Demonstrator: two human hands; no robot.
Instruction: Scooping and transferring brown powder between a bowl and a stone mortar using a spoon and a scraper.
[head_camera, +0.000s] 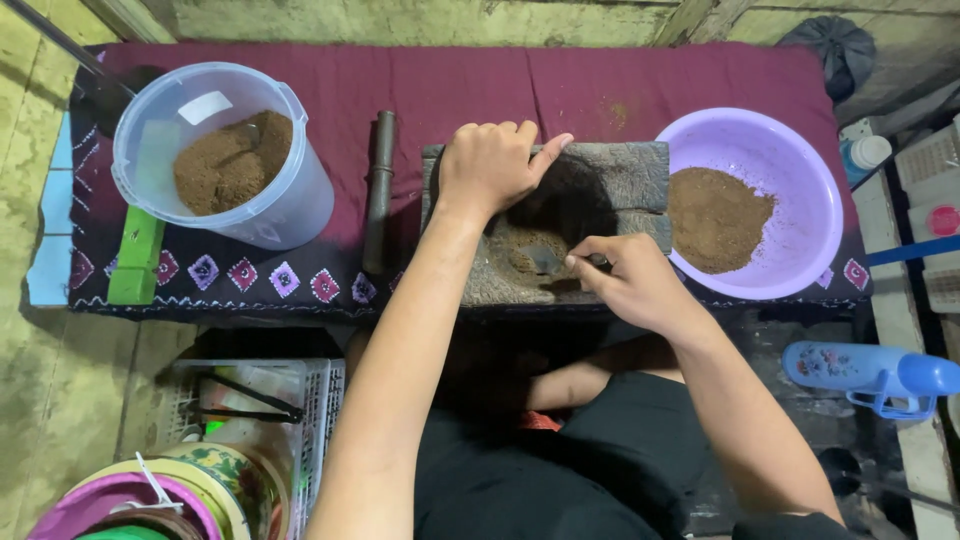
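A grey stone grinding slab (620, 180) lies on a maroon cloth, with a patch of brown powder (520, 250) on it. My left hand (492, 163) rests on the slab's far left part, its fingers curled and the thumb stretched out to the right. My right hand (632, 280) is at the slab's near edge, its fingers pinched on a small dark tool (550, 258) that lies in the powder. The tool's handle is hidden by the fingers.
A purple bowl (800, 170) with brown powder stands right of the slab. A clear plastic bucket (290, 200) with the same powder stands at the left. A dark stone roller (380, 190) lies between bucket and slab. A blue bottle (870, 372) lies lower right, a white basket (300, 400) lower left.
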